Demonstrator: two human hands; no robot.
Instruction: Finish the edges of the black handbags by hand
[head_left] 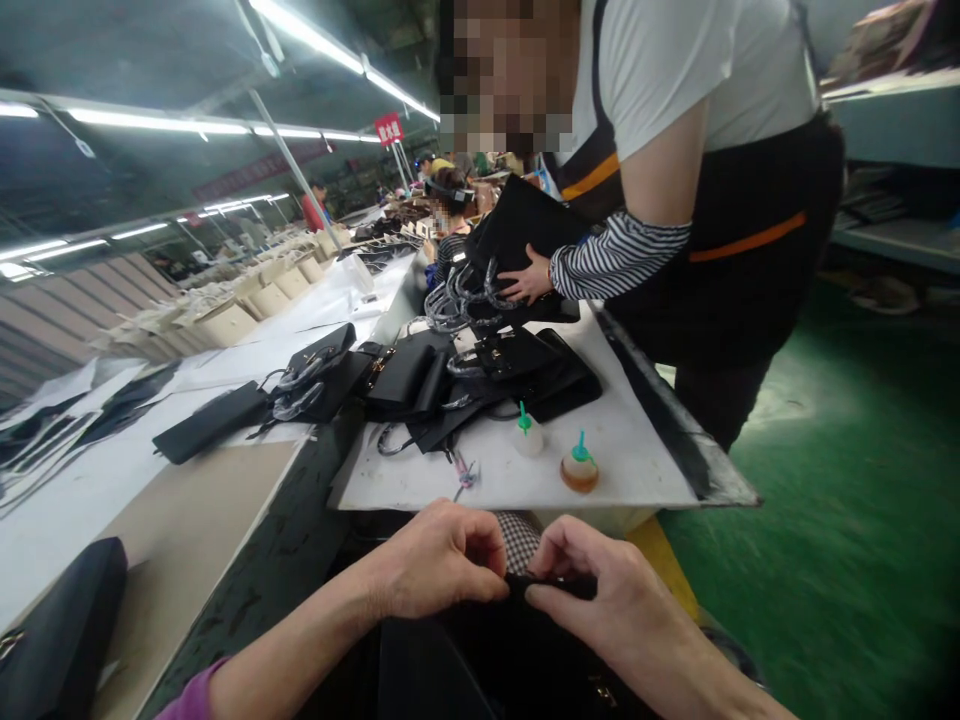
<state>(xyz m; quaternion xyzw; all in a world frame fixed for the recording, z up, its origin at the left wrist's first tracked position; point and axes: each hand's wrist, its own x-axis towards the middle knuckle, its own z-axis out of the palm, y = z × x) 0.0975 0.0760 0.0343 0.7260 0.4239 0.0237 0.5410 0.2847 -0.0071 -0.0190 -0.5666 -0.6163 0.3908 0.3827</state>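
A black handbag lies low in front of me, its upper edge between my two hands. My left hand pinches that edge between thumb and fingers. Close beside it, my right hand pinches the same edge a little to the right. A small gold fitting shows on the bag's lower right. Just past my hands, on the white-topped table, stand two small glue bottles with green tips: a pale one and one with amber liquid.
Black handbags with wrapped handles are heaped on the table. A co-worker in an apron leans over it from the right, one hand on a stack of black bags. Another black bag lies at left on the long bench.
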